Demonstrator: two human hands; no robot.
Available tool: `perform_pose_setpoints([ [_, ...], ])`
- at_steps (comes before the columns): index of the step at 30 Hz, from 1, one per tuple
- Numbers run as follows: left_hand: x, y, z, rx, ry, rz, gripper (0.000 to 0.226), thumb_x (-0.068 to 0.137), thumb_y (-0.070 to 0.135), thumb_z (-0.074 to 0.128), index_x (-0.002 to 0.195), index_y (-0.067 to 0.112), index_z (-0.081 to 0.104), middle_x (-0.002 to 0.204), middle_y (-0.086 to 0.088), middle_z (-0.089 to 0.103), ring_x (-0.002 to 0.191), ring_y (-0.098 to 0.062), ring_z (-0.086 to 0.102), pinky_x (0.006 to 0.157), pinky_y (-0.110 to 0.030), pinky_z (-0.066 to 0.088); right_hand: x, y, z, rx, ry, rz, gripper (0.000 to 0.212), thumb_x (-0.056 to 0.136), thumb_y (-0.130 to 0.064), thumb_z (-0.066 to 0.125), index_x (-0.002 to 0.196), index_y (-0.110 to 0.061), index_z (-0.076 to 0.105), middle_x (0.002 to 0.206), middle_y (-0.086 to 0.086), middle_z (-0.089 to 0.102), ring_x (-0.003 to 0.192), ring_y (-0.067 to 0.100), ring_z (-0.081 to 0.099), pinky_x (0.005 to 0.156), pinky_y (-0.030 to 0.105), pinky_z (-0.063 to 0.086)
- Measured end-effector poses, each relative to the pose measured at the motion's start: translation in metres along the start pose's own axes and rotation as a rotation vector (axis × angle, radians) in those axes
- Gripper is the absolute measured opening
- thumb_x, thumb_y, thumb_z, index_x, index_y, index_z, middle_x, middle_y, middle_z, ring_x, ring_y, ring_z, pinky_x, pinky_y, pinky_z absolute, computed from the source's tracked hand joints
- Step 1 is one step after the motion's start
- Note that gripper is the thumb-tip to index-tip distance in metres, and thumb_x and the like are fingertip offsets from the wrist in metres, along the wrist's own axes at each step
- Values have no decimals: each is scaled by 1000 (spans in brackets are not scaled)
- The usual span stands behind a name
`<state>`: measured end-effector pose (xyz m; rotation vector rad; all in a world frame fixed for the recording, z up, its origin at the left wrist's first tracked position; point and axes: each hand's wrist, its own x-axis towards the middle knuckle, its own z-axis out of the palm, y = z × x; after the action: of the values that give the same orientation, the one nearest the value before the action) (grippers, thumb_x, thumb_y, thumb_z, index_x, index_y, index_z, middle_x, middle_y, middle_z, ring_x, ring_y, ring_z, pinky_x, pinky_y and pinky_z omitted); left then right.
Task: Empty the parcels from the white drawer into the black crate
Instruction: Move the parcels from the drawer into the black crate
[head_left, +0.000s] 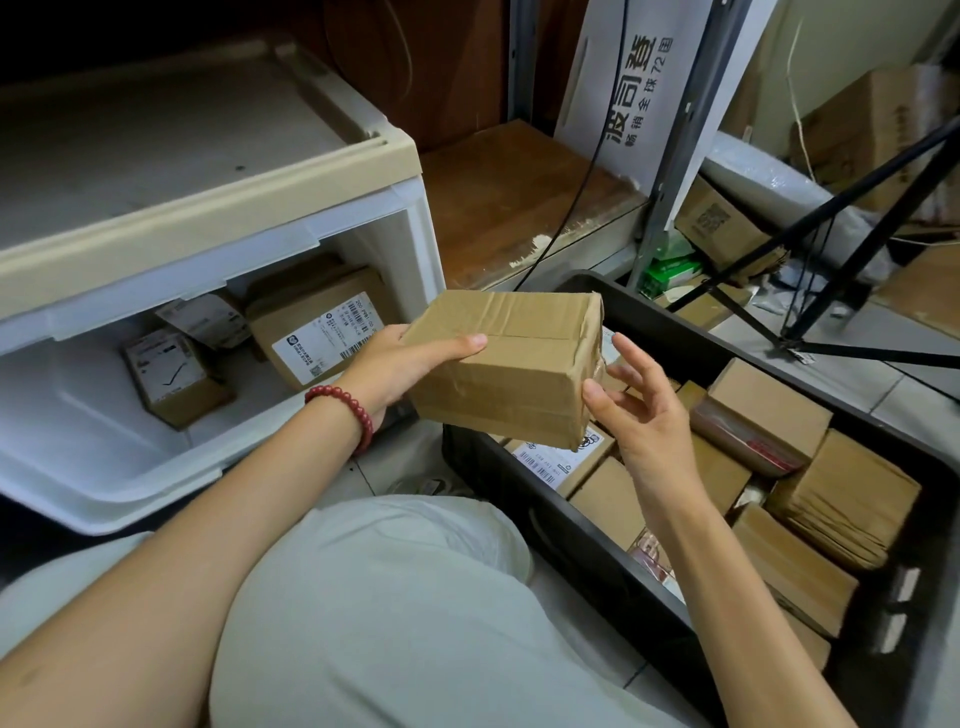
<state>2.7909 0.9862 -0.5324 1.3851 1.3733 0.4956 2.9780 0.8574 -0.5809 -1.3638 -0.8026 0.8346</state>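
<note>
Parcel (504, 364) is mid-air between white drawer (104, 467) and black crate (571, 545). The left hand (395, 364) has its grip round one end, and the right hand (639, 410) is spread wide beside the other, holding nothing. I'd steady it with both and lay it flat, not drop it.

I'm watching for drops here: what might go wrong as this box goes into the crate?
1. Only the left hand grips the box; the right hand is open beside it, so it may slip.
2. The crate is already packed with parcels, so the box may sit high or tip out.
</note>
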Motion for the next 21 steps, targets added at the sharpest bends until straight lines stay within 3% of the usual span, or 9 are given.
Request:
perform_pose_setpoints([
  [3,3,-2,-1,35,52,42,81,62,44,83,130,19,48,122,4,55,109,-13,51,84,-27,42,-1,2,-2,-37,-76,7,54,86,-32,63,136,-44,47,130,-11,53,116,6,53,91,29,48],
  [6,3,-2,-3,95,84,80,89,60,33,88,133,16,41,128,3,51,109,-10,47,88,-25,39,1,2,1,-17,-89,14,39,98,-32,48,135,-43,46,133,-17,53,122,3,51,92,29,46],
  [8,2,-1,-2,90,91,98,90,60,38,87,133,16,40,127,4,49,108,-8,47,88,-24,40,3,1,3,55,-48,80,30,102,-36,39,130,-38,50,130,-18,55,122,3,52,93,32,47],
  [12,-4,5,2,94,40,112,98,59,56,79,139,19,38,119,11,52,102,-4,53,82,-22,46,5,-1,-1,152,9,167,32,102,-44,34,117,-24,54,125,-9,62,123,5,53,105,41,43],
  [14,-6,4,6,157,-57,105,83,61,59,76,131,23,49,117,12,59,100,0,58,82,-20,49,6,1,-2,159,43,179,32,101,-44,37,116,-21,53,123,-7,62,120,5,54,104,41,44],
  [16,-8,1,9,190,-144,126,44,71,51,75,107,31,60,104,17,65,80,13,61,66,-7,47,6,2,-2,139,70,183,38,99,-44,42,129,-23,49,125,-8,60,117,6,55,101,40,46],
  [17,-8,0,10,188,-164,137,40,72,50,74,103,31,59,101,18,65,76,14,60,62,-6,45,6,3,-3,128,75,189,44,99,-44,44,138,-24,44,127,-7,59,116,7,55,102,40,46],
  [21,-4,0,10,170,-116,140,89,56,68,73,129,26,44,115,14,60,105,-2,57,94,-29,48,6,4,-7,136,11,183,46,100,-22,46,146,-23,39,117,-4,69,108,12,66,100,40,49],
])
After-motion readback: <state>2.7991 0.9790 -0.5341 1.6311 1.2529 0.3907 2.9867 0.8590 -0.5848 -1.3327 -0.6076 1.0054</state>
